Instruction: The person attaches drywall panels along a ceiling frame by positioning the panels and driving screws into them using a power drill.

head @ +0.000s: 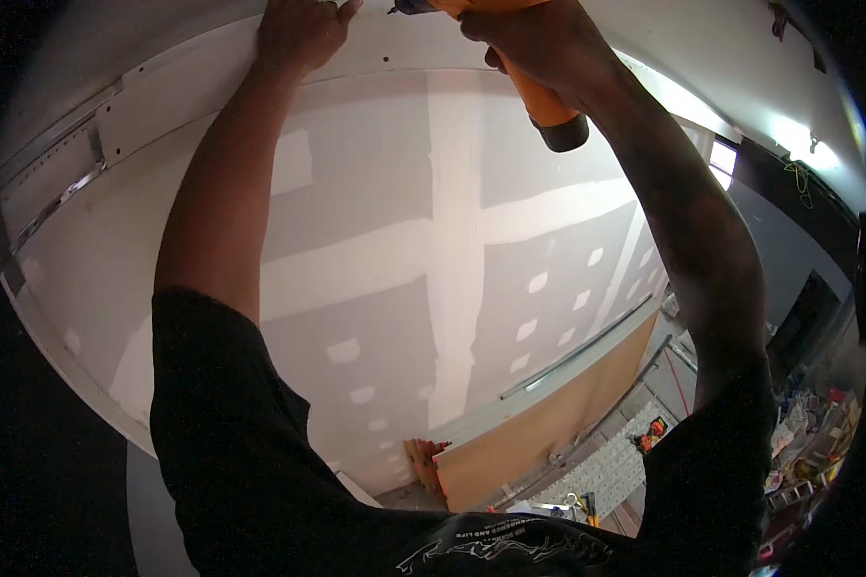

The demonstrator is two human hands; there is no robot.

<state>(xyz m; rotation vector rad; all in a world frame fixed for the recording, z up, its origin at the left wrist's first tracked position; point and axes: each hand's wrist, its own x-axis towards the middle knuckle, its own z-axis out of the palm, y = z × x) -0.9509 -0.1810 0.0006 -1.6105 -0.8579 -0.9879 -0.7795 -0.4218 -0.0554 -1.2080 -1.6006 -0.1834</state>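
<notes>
My right hand (541, 40) grips the handle of an orange and black cordless drill (538, 97) at the top of the view. Its dark nose points left, and the upper body is cut off by the frame edge. My left hand (304, 36) is raised left of the drill, against or just in front of a pale plasterboard strip (404, 43) along the top of the wall. The left fingertips run out of the picture, so whether they hold anything is hidden. Dark screw holes or heads dot the strip. Below it stands a plasterboard wall (375, 180) with white joint-compound bands and patches.
Metal framing (61, 195) shows at the left, beside the strip. Low down, boards (548, 425) lean along the wall. A perforated platform (613, 461) carries pliers-like tools (588, 508) and an orange-black tool (651, 435). Clutter (812, 440) lies at right; yellow cord (801, 180) hangs above.
</notes>
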